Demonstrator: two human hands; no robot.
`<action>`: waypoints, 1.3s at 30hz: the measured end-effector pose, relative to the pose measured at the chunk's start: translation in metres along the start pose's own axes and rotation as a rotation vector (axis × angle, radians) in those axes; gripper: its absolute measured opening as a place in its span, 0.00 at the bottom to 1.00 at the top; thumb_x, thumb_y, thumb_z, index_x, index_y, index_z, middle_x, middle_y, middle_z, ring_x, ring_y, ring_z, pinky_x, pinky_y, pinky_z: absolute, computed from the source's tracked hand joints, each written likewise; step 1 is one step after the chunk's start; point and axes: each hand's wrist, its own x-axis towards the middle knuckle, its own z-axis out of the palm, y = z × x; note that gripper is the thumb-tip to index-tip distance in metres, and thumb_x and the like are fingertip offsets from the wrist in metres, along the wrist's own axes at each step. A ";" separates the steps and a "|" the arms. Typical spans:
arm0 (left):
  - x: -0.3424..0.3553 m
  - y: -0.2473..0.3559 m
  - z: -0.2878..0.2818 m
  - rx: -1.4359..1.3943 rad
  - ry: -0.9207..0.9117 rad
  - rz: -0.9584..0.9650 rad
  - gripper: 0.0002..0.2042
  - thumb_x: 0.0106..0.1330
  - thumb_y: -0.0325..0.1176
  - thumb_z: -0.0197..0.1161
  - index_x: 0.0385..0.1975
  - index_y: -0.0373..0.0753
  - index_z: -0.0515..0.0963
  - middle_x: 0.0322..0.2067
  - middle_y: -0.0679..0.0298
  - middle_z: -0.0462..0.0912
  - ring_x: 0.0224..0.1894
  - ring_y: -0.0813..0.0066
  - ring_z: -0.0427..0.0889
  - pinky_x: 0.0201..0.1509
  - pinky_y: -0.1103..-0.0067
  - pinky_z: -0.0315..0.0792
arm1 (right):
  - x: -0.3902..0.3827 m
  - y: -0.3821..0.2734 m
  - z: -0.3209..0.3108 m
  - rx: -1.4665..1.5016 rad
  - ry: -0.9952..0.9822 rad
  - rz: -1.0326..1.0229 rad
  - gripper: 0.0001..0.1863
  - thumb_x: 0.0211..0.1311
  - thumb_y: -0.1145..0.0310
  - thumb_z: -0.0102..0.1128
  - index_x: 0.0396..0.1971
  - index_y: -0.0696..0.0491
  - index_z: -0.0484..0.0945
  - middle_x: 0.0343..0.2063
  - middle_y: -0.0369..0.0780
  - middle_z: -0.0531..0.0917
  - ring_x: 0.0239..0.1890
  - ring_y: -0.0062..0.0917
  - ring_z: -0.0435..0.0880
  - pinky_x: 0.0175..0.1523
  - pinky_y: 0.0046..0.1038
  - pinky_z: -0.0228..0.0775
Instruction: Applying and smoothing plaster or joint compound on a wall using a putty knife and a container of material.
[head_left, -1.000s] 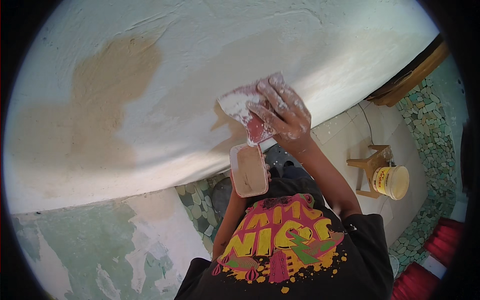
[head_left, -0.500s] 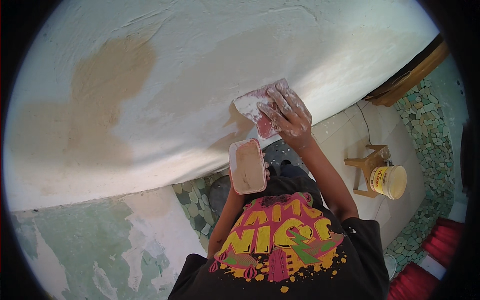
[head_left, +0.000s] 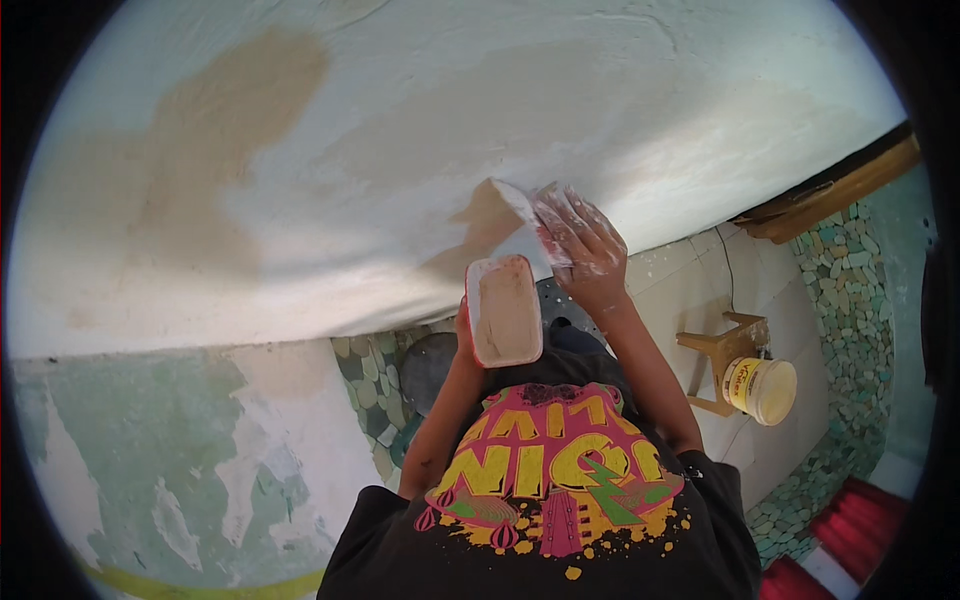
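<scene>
My right hand (head_left: 592, 245) grips a putty-smeared spreader (head_left: 518, 203), seen nearly edge-on against the white wall (head_left: 420, 110). White putty coats its fingers, and reddish plastic shows beside them. My left hand (head_left: 463, 328) holds up a rectangular, red-edged tub (head_left: 538, 325) just below the spreader. Beige-looking putty lies inside the tub; most of the left fingers are hidden behind it. On the wall, a darker tan patch (head_left: 490, 222) lies left of the spreader, next to smoother, paler coated areas.
On the tiled floor to the right, a tan stool (head_left: 722, 345) stands by a yellow-and-white bucket (head_left: 765, 390). A wooden piece (head_left: 835, 190) lies along the wall's right end. Green stone paving (head_left: 845, 280) borders the tiles. Peeling green paint (head_left: 170, 430) covers the surface at lower left.
The spreader has turned from its broad face to nearly edge-on. My right hand has rotated with it, still against the wall area. The tub has come up closer beneath the spreader.
</scene>
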 end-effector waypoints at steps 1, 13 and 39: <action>0.001 -0.001 0.014 0.074 -0.060 0.054 0.36 0.73 0.60 0.47 0.74 0.43 0.63 0.67 0.52 0.73 0.63 0.48 0.79 0.67 0.54 0.74 | -0.011 0.001 -0.002 0.040 -0.015 0.070 0.17 0.59 0.73 0.66 0.50 0.52 0.86 0.52 0.44 0.87 0.55 0.42 0.86 0.60 0.41 0.77; 0.008 -0.016 0.060 0.385 0.116 0.571 0.32 0.77 0.55 0.47 0.68 0.35 0.68 0.63 0.51 0.77 0.63 0.55 0.78 0.68 0.61 0.73 | -0.046 -0.029 -0.045 0.840 -0.236 0.854 0.18 0.70 0.77 0.63 0.57 0.62 0.74 0.46 0.43 0.85 0.47 0.21 0.84 0.53 0.27 0.76; 0.002 -0.038 -0.019 0.282 -0.199 0.735 0.35 0.70 0.55 0.54 0.69 0.33 0.67 0.67 0.46 0.71 0.68 0.46 0.73 0.72 0.53 0.67 | -0.040 -0.018 -0.061 0.727 -0.516 0.474 0.14 0.64 0.75 0.60 0.49 0.59 0.83 0.42 0.53 0.87 0.46 0.50 0.86 0.53 0.40 0.78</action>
